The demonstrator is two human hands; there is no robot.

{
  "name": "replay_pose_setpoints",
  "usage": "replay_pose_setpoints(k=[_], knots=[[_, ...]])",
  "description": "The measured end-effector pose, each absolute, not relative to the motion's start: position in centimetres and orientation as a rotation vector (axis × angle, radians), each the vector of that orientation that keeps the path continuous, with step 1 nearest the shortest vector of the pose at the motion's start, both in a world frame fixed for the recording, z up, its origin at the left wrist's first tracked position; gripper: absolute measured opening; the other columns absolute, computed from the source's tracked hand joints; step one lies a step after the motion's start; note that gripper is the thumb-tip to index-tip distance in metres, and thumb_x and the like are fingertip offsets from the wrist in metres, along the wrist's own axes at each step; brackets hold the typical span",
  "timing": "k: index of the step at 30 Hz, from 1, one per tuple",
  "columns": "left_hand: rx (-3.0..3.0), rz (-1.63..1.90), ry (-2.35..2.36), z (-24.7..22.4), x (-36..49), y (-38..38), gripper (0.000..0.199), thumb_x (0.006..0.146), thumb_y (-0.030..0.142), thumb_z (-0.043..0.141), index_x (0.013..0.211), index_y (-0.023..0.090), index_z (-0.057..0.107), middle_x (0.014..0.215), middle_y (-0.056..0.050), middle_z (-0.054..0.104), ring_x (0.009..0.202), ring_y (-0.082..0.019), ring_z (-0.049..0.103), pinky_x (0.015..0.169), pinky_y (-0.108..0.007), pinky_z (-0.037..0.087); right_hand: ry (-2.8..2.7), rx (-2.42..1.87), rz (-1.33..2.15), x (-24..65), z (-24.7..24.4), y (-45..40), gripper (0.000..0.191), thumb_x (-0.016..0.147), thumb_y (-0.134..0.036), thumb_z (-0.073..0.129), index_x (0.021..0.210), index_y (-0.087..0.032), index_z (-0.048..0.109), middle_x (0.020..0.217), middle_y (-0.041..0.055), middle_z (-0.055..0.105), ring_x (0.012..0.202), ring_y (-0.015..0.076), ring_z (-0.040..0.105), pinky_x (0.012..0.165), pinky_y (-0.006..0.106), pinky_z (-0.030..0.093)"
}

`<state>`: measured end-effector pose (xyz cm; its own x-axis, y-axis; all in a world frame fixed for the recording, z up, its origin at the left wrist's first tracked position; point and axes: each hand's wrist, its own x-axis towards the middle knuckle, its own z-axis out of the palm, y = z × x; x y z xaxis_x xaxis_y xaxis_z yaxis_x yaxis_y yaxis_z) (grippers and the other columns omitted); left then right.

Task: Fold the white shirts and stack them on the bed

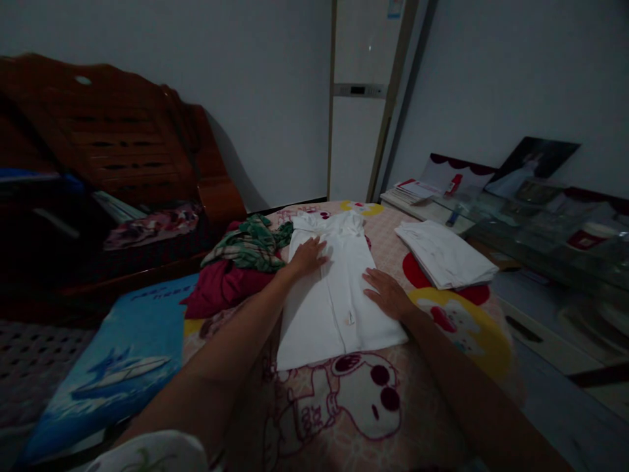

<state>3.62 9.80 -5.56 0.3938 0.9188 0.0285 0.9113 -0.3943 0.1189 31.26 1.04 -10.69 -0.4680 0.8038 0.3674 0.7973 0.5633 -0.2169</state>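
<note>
White shirt (309, 321) fabric lies beneath the left hand (308, 255), palm down; the right hand (388, 295) rests along its edge. Both look unclenched, grasping nothing. Light, even strokes outward from the button strip (334, 295) should smooth it without dragging the collar (351, 223). It lies on a printed cloth (422, 406), between rumpled clothes (255, 242) and folded white clothing (445, 255).
</note>
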Motion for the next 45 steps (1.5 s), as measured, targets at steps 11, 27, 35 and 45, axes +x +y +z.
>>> replay_pose_setpoints(k=[11, 27, 35, 45], knots=[[2.611, 0.237, 1.592, -7.8, 4.0, 6.5, 0.059, 0.099, 0.046, 0.031, 0.153, 0.024, 0.024, 0.159, -0.012, 0.024, 0.145, -0.028, 0.026, 0.114, -0.052, 0.024, -2.365, -1.319, 0.025, 31.1, -10.6, 1.0, 0.044, 0.095, -0.036, 0.048, 0.133, -0.017, 0.058, 0.142, 0.0148, 0.051, 0.133, 0.0267, 0.047, 0.112, 0.047, 0.036], [2.611, 0.502, 0.952, -9.1, 7.0, 3.2, 0.056, 0.088, 0.036, 0.06, 0.138, 0.013, 0.047, 0.147, -0.018, 0.044, 0.137, -0.025, 0.041, 0.115, -0.043, 0.029, -2.238, -1.24, 0.296, 28.2, -6.5, -2.0, 0.032, 0.092, -0.038, 0.052, 0.077, -0.017, 0.07, 0.072, 0.0062, 0.069, 0.067, 0.0168, 0.061, 0.066, 0.029, 0.047], [2.455, 0.674, 0.969, -7.8, 7.5, 2.6, 0.046, 0.083, 0.023, 0.063, 0.128, 0.017, 0.057, 0.138, -0.014, 0.055, 0.129, -0.025, 0.05, 0.11, -0.044, 0.037, -2.276, -1.441, 0.572, 25.7, -5.7, -3.7, 0.021, 0.076, -0.024, 0.064, 0.056, -0.018, 0.06, 0.05, -0.001, 0.057, 0.048, 0.0102, 0.045, 0.051, 0.024, 0.028], [1.435, 0.398, 0.828, -5.1, 8.5, 0.7, 0.037, 0.079, 0.047, 0.068, 0.073, 0.01, 0.067, 0.06, -0.005, 0.067, 0.052, -0.011, 0.062, 0.052, -0.021, 0.049, -1.565, -1.364, 1.401, 28.5, -5.5, -2.2, 0.022, 0.065, -0.035, 0.067, 0.055, -0.017, 0.058, 0.041, -0.0026, 0.055, 0.035, 0.007, 0.041, 0.037, 0.02, 0.03]])
